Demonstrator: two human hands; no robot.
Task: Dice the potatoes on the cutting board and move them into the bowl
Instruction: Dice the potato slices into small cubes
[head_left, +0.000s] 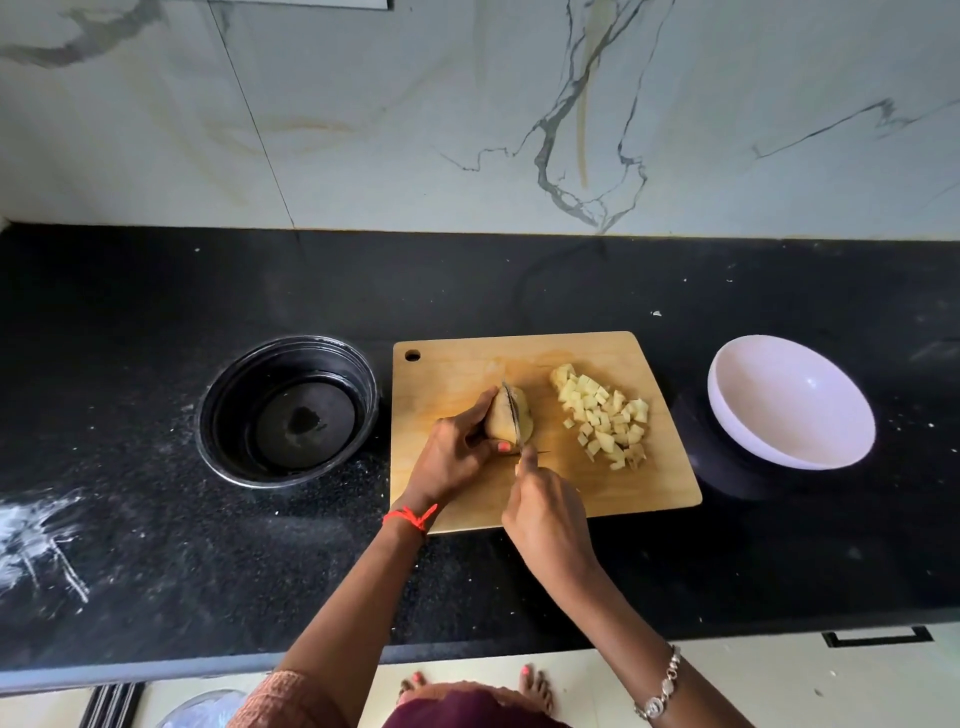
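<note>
A wooden cutting board (597, 493) lies on the black counter. On its middle sits a peeled potato (524, 415), held steady from the left by my left hand (457, 457). My right hand (545, 514) grips a knife (513, 418) whose blade is sunk lengthwise into the potato. A heap of diced potato pieces (605, 415) lies on the board's right half. A white bowl (789, 402) stands to the right of the board, and nothing shows inside it.
A black round container (288, 410) stands left of the board with only a wet bottom showing. White powder smears (36, 535) mark the counter at far left. The marble wall (467, 114) rises behind the counter, and the counter's front edge runs below my forearms.
</note>
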